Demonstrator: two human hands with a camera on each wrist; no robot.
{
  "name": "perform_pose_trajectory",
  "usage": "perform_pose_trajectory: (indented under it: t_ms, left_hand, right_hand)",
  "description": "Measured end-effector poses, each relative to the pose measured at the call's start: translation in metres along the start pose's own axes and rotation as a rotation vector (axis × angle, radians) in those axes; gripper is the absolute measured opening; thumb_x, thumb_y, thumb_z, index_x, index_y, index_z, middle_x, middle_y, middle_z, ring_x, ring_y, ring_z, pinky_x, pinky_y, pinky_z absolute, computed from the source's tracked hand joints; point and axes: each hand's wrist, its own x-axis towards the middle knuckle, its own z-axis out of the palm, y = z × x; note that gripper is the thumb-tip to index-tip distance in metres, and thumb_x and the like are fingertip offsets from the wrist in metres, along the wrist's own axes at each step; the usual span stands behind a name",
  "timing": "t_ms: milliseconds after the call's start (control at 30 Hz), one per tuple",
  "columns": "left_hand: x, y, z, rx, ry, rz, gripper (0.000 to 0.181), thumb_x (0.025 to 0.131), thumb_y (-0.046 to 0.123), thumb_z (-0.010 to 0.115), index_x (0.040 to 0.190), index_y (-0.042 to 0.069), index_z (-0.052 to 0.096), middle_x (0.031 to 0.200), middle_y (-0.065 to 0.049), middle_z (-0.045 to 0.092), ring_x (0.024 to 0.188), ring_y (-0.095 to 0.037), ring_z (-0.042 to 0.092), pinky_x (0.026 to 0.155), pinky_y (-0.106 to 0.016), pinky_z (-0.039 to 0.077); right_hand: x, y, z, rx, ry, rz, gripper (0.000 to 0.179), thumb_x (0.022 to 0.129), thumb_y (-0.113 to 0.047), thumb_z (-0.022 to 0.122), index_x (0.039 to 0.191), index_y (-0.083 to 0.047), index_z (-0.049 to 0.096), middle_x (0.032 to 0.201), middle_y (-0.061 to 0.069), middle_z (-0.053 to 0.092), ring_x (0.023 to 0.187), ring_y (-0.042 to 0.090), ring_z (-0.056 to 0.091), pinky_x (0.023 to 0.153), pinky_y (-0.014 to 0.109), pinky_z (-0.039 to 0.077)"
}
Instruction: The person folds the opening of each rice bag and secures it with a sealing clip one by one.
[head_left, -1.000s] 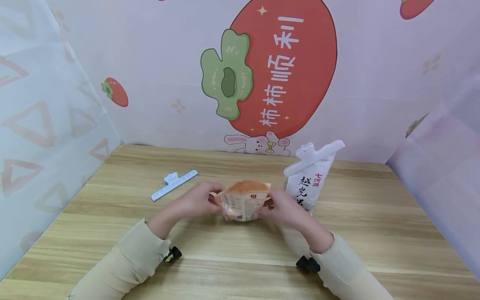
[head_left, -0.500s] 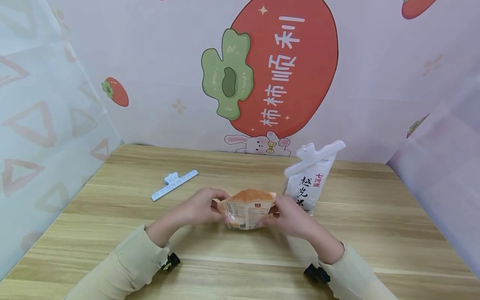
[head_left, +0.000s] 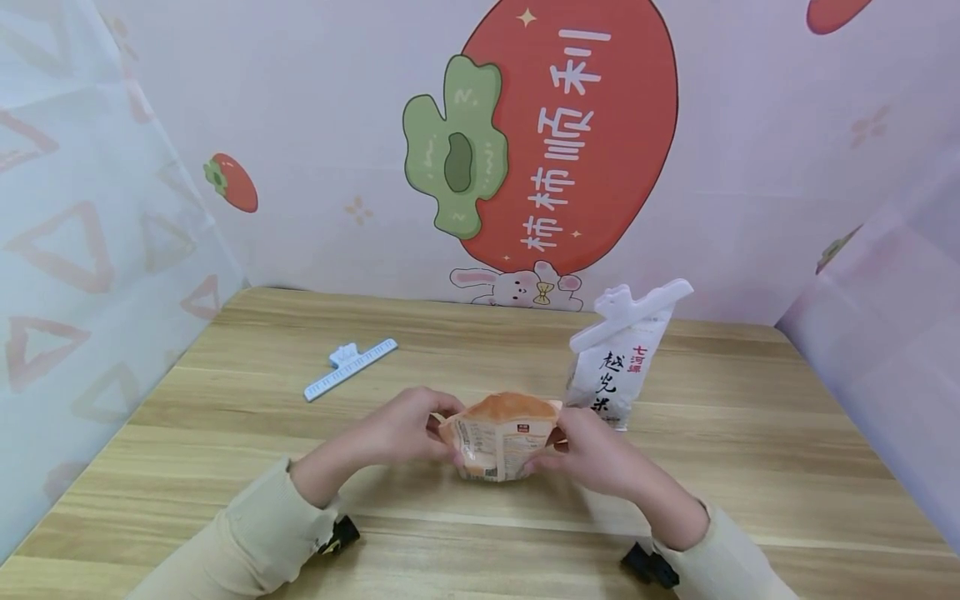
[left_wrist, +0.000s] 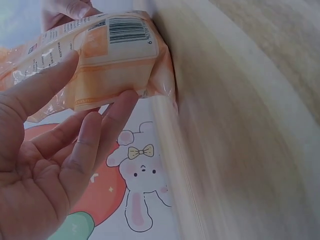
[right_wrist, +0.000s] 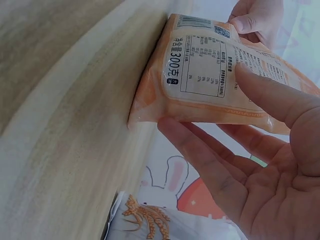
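Observation:
An orange and cream plastic food bag [head_left: 498,442], printed with a barcode and a nutrition table, stands upright on the table between my hands. Its orange top edge [head_left: 512,406] faces up toward me. My left hand [head_left: 416,427] holds the bag's left side, thumb on the printed face and fingers along the side in the left wrist view. From the other side my right hand [head_left: 600,450] holds it the same way, its thumb [right_wrist: 265,92] on the printed panel. In the right wrist view the bag's bottom [right_wrist: 145,95] meets the wood.
Behind my right hand stands a white rice bag [head_left: 618,367], its top closed by a white sealing clip [head_left: 630,312]. A light blue ruler-like clip [head_left: 350,369] lies at the back left of the wooden table [head_left: 750,433]. A printed backdrop [head_left: 322,167] rises behind the table.
Both hands have brought the orange bag nearer to me and slightly to the right. The rice bag and the blue clip have stayed in place.

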Motion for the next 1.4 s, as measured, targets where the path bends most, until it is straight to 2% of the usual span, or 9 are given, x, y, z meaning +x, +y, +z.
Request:
perform_pose_trajectory:
  t_ms: [133, 400, 633, 867, 1133, 1400]
  left_hand:
    - [-0.002, 0.001, 0.001, -0.017, -0.026, -0.004, 0.043, 0.075, 0.008, 0.085, 0.114, 0.002, 0.069, 0.106, -0.007, 0.071, 0.090, -0.012, 0.067, 0.080, -0.024, 0.058]
    - [-0.005, 0.001, 0.004, -0.017, -0.083, 0.027, 0.041, 0.076, 0.012, 0.085, 0.114, 0.003, 0.070, 0.104, -0.003, 0.072, 0.088, -0.010, 0.067, 0.078, -0.021, 0.057]
    - [-0.003, 0.004, 0.007, -0.070, -0.126, 0.034, 0.045, 0.076, 0.014, 0.086, 0.115, -0.001, 0.068, 0.103, -0.005, 0.072, 0.084, -0.009, 0.067, 0.076, -0.020, 0.056]
    - [-0.004, 0.006, 0.011, -0.077, -0.125, 0.012, 0.042, 0.077, 0.014, 0.085, 0.115, 0.003, 0.069, 0.103, -0.002, 0.071, 0.084, -0.009, 0.067, 0.077, -0.021, 0.056]
    - [-0.004, 0.006, 0.010, -0.083, -0.134, 0.021, 0.042, 0.078, 0.012, 0.084, 0.115, 0.000, 0.068, 0.102, -0.005, 0.071, 0.083, -0.010, 0.067, 0.075, -0.021, 0.056]
    - [-0.002, 0.008, 0.009, -0.046, -0.139, 0.027, 0.038, 0.078, 0.012, 0.083, 0.113, 0.004, 0.070, 0.099, 0.001, 0.071, 0.079, -0.006, 0.065, 0.072, -0.021, 0.055]
  right_hand:
    - [-0.004, -0.001, -0.002, 0.002, -0.032, -0.005, 0.041, 0.083, -0.021, 0.080, 0.118, -0.006, 0.066, 0.112, 0.007, 0.073, 0.097, 0.018, 0.071, 0.083, 0.033, 0.059]
    - [-0.011, -0.004, -0.003, 0.039, -0.080, -0.020, 0.040, 0.083, -0.018, 0.080, 0.118, -0.005, 0.066, 0.110, 0.007, 0.074, 0.090, 0.011, 0.071, 0.076, 0.022, 0.057]
    - [-0.019, -0.007, -0.008, 0.079, -0.109, -0.005, 0.045, 0.083, -0.019, 0.081, 0.121, -0.002, 0.062, 0.111, 0.009, 0.073, 0.090, 0.009, 0.070, 0.077, 0.024, 0.057]
    - [-0.021, -0.003, -0.009, 0.090, -0.123, -0.016, 0.046, 0.082, -0.018, 0.081, 0.121, -0.002, 0.063, 0.113, 0.010, 0.072, 0.090, 0.007, 0.069, 0.078, 0.025, 0.057]
    - [-0.022, -0.003, -0.010, 0.091, -0.130, -0.032, 0.045, 0.083, -0.020, 0.080, 0.121, -0.002, 0.063, 0.112, 0.009, 0.072, 0.089, 0.007, 0.068, 0.078, 0.025, 0.057]
    - [-0.023, -0.017, -0.023, 0.127, -0.121, -0.011, 0.053, 0.082, -0.027, 0.081, 0.125, -0.002, 0.062, 0.119, 0.010, 0.069, 0.099, 0.015, 0.065, 0.086, 0.038, 0.056]
